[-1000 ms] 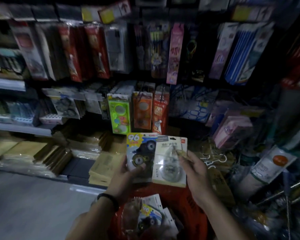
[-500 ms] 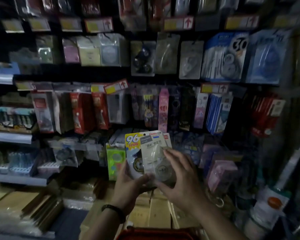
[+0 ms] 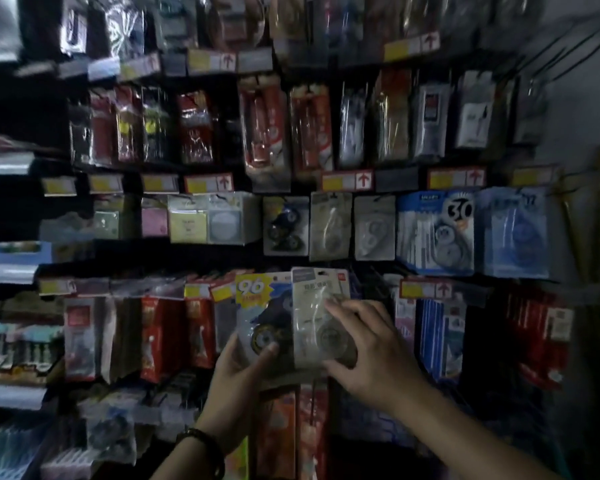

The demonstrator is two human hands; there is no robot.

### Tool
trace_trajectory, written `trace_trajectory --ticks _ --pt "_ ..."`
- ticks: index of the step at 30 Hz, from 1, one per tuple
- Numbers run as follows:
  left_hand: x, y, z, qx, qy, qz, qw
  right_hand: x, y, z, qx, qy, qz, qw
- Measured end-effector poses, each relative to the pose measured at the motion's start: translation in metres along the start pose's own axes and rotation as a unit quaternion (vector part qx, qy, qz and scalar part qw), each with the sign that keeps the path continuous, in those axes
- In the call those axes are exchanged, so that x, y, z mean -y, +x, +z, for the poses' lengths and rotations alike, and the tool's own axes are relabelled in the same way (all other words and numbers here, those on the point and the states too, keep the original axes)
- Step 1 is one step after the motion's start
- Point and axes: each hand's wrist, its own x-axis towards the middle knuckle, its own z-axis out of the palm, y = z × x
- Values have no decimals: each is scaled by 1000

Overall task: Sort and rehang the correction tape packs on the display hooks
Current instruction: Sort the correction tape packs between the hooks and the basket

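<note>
Pale grey pack (image 3: 313,295) overlaps blue 96 pack (image 3: 257,308).

Hanging packs (image 3: 330,226) crowd every row, price tags (image 3: 347,180) between, bare wall (image 3: 582,109) right.

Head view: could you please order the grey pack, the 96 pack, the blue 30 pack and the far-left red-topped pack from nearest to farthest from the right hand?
1. grey pack: gripped by the right hand itself.
2. 96 pack: just to the left, held by the left hand.
3. blue 30 pack: hanging above and to the right.
4. far-left red-topped pack: hanging well off to the left.
</note>
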Motion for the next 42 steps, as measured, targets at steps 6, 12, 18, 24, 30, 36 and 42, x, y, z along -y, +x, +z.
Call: trace_trajectory --ticks 6,12,18,24,30,36,42 --pt "-34 48 -8 -29 9 58 998 -26 77 -9 -27 -98 21 995" --pt "-43 83 -12 -23 -2 59 998 -43 131 -7 -34 -179 32 983" --pt "-44 97 -17 -5 5 62 998 -51 153 0 -42 -216 49 974" --pt "-42 101 -22 4 17 55 998 -52 155 8 -55 -224 48 972" --pt "-45 105 -22 17 15 55 998 -50 160 1 -84 -208 33 974" --pt "-49 102 -13 20 20 70 997 -53 162 1 -42 -232 27 971" --pt "-51 106 -14 12 29 68 997 -58 172 8 13 -280 59 958"
